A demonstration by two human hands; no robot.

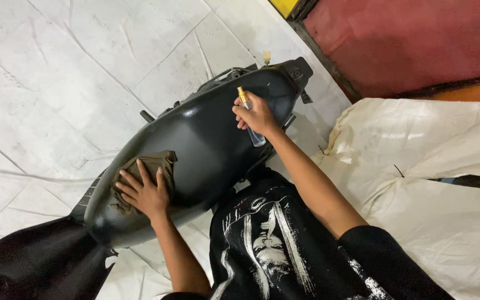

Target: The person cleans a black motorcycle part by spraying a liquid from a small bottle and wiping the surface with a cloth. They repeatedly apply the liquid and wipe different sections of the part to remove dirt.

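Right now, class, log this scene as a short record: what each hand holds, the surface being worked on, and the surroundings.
Left hand: pressed flat on olive cloth
Right hand: gripping small clear spray bottle, gold top
Work surface: black scooter seat, glossy
Floor: white tiles
Nearby: cream sheet to the right

Glossy black seat (pixel 206 144); matt olive cloth (pixel 151 166); clear, probably plastic, bottle (pixel 254 130).

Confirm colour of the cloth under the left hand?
Olive-brown cloth, plain, pressed by the left hand onto the black motorcycle seat. Head view shows it best.
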